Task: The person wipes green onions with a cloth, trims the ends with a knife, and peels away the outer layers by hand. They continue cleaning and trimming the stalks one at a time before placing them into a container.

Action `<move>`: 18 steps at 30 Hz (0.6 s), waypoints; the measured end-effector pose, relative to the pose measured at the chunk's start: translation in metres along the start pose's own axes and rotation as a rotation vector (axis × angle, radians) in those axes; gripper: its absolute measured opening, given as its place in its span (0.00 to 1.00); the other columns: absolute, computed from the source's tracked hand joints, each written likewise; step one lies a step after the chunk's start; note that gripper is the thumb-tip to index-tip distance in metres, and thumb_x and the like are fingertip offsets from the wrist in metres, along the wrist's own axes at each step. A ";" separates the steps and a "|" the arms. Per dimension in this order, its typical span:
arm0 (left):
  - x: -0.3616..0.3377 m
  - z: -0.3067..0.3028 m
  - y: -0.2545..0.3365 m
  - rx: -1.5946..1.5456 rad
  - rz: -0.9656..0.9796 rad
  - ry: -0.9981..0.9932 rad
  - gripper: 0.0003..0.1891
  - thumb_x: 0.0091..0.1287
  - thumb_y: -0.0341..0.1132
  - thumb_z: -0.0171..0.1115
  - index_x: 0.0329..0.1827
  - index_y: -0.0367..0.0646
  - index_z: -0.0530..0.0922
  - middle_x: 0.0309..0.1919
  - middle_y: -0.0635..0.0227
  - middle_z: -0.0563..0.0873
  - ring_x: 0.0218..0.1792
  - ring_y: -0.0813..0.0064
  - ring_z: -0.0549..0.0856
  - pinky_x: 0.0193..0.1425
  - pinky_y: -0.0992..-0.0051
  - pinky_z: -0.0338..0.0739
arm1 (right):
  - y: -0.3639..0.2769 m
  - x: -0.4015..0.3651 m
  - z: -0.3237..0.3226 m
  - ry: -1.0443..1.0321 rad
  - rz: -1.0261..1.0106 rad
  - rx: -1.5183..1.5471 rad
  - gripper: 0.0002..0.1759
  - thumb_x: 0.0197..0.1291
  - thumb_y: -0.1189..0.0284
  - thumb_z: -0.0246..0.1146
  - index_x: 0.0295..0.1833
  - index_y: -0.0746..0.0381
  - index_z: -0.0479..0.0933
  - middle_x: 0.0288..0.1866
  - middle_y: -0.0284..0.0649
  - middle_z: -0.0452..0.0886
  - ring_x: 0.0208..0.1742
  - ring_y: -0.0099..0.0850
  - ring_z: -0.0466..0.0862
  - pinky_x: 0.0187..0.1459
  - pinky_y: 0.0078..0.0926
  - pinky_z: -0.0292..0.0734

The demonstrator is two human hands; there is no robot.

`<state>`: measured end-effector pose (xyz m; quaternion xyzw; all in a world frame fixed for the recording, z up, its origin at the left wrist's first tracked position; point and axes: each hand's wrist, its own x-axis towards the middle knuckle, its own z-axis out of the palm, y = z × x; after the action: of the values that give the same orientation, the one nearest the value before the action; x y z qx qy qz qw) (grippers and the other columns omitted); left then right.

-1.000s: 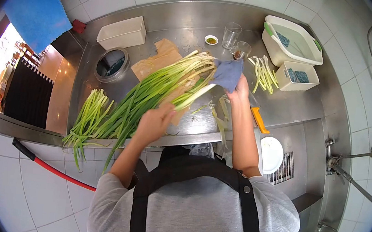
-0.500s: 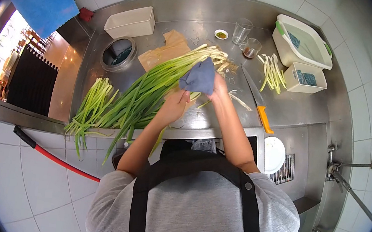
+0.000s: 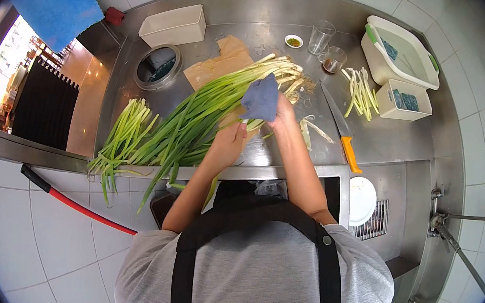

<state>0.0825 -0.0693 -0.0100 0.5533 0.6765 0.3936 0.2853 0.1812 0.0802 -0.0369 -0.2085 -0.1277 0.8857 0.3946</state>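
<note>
A: What occupies the foreground?

B: The left hand (image 3: pixel 230 144) is narrowed around a pale stalk (image 3: pixel 244 123), mostly hidden. The right hand (image 3: pixel 283 113) grips a blue-grey cloth (image 3: pixel 260 98). Whether the cloth also wraps the stalk cannot be told.

A: What has just changed?

B: One second earlier the hands are well apart, with a stalk spanning the gap. Now they lie near each other, the cloth further left. Both are thus occupied at one spot, while the knife (image 3: pixel 341 127) rests unheld on the counter (image 3: pixel 326 155), to the right of some loose peelings (image 3: pixel 305 133).

A: Where does the main material lie?

B: Just beyond the hands, a large bundle of spring onions (image 3: pixel 192 119) runs diagonally, pale root ends at upper right, green leaves crossing the near edge at left. A separate pile of greens (image 3: pixel 128 132) lies just beside those leaves; brown paper (image 3: pixel 213 64) shows behind.

A: And the far zone?

B: A smaller bunch of pale stalks (image 3: pixel 361 92) lies beyond the knife, near a cream box (image 3: pixel 405 113). At the rear stand a small bowl (image 3: pixel 293 41), a tall glass (image 3: pixel 322 36), a glass mug (image 3: pixel 334 59) and, rightmost, a water-filled basin (image 3: pixel 429 84).
</note>
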 end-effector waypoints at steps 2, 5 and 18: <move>-0.004 0.006 0.004 -0.007 0.003 0.020 0.19 0.73 0.43 0.43 0.31 0.36 0.73 0.23 0.53 0.75 0.26 0.58 0.75 0.34 0.64 0.69 | 0.002 0.000 0.000 0.043 -0.036 0.030 0.09 0.68 0.73 0.50 0.50 0.63 0.71 0.43 0.42 0.79 0.40 0.36 0.82 0.41 0.35 0.81; -0.003 0.011 0.003 -0.017 0.010 0.045 0.19 0.73 0.42 0.44 0.32 0.35 0.73 0.22 0.52 0.75 0.26 0.58 0.75 0.34 0.64 0.69 | 0.005 0.010 -0.012 0.042 -0.080 0.006 0.13 0.70 0.71 0.46 0.53 0.67 0.71 0.48 0.46 0.79 0.47 0.37 0.81 0.50 0.36 0.80; -0.042 -0.003 0.013 -0.014 0.069 0.099 0.19 0.74 0.42 0.44 0.29 0.37 0.71 0.17 0.60 0.71 0.20 0.65 0.71 0.29 0.67 0.67 | -0.059 0.041 -0.019 0.573 -0.535 0.144 0.12 0.66 0.74 0.51 0.52 0.66 0.72 0.47 0.43 0.79 0.42 0.39 0.83 0.43 0.40 0.81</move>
<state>0.0961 -0.1097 0.0005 0.5543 0.6673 0.4348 0.2418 0.2038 0.1506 -0.0416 -0.3783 0.0002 0.6644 0.6446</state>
